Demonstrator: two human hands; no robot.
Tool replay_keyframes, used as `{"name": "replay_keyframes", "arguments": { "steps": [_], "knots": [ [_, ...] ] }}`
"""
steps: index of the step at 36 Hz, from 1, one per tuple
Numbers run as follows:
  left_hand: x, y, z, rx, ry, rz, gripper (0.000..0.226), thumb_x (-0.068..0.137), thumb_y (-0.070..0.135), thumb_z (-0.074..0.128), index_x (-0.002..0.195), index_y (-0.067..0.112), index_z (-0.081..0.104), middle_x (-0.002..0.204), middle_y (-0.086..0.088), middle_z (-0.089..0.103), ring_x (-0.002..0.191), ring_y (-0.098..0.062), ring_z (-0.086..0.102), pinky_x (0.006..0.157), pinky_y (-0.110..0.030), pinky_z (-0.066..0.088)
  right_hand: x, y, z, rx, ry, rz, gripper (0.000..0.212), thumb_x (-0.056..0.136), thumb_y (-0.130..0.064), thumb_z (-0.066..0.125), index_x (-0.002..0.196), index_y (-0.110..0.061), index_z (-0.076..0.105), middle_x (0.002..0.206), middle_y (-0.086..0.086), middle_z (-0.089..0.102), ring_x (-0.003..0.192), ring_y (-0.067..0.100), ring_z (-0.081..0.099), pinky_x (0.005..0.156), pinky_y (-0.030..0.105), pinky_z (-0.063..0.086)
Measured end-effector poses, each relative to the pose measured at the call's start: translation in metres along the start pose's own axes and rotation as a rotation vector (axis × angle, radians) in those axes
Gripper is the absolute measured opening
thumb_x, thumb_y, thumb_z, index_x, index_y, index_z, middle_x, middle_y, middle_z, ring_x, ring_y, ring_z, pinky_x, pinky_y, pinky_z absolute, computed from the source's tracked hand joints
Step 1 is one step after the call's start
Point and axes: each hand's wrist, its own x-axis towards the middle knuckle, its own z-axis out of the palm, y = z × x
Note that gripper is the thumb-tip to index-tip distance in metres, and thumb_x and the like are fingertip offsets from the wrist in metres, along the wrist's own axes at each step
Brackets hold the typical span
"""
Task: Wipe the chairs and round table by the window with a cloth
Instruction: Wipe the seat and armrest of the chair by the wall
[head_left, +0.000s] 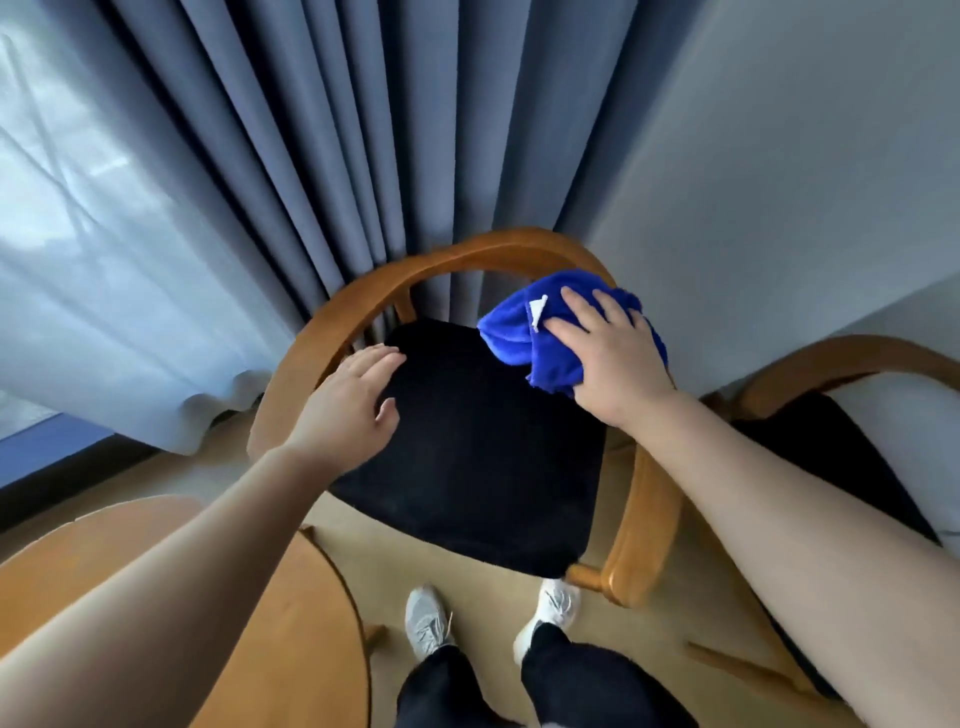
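A wooden chair (415, 270) with a curved backrest and a black seat cushion (483, 457) stands in front of me. My right hand (608, 358) presses a bunched blue cloth (519, 332) against the right side of the curved back and armrest. My left hand (348, 405) hovers over the left edge of the seat, fingers apart, holding nothing. The round wooden table (280, 623) shows at the lower left, partly hidden by my left forearm. A second chair (841, 358) of the same kind stands at the right.
Grey-blue curtains (291, 156) hang right behind the chair, with a sheer curtain (78, 260) over the window at left. A white wall (779, 182) is at the right. My feet in pale sneakers (431, 623) stand on beige floor before the seat.
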Motion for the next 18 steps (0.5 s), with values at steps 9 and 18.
{"name": "replay_keyframes", "arguments": {
  "steps": [9, 18],
  "knots": [
    [-0.037, 0.074, -0.037, -0.117, 0.018, 0.081, 0.049, 0.090, 0.015, 0.057, 0.138, 0.016, 0.045, 0.141, -0.001, 0.046, 0.129, -0.018, 0.043, 0.101, -0.025, 0.035, -0.139, 0.013, -0.038, 0.178, 0.108, 0.330, 0.073, 0.079, -0.025, 0.075, 0.144, -0.026, 0.041, 0.159, 0.003, 0.023, 0.145, 0.034, 0.021, 0.113, 0.056, 0.026],
    [-0.039, 0.138, -0.009, -0.150, -0.099, 0.220, 0.046, 0.088, 0.016, 0.058, 0.133, 0.019, 0.051, 0.137, 0.004, 0.048, 0.117, -0.010, 0.051, 0.094, -0.018, 0.036, -0.259, 0.057, -0.029, 0.272, 0.145, 0.708, 0.070, 0.083, -0.018, 0.068, 0.146, -0.023, 0.039, 0.160, 0.001, 0.022, 0.145, 0.029, 0.023, 0.115, 0.044, 0.027]
  ]
}}
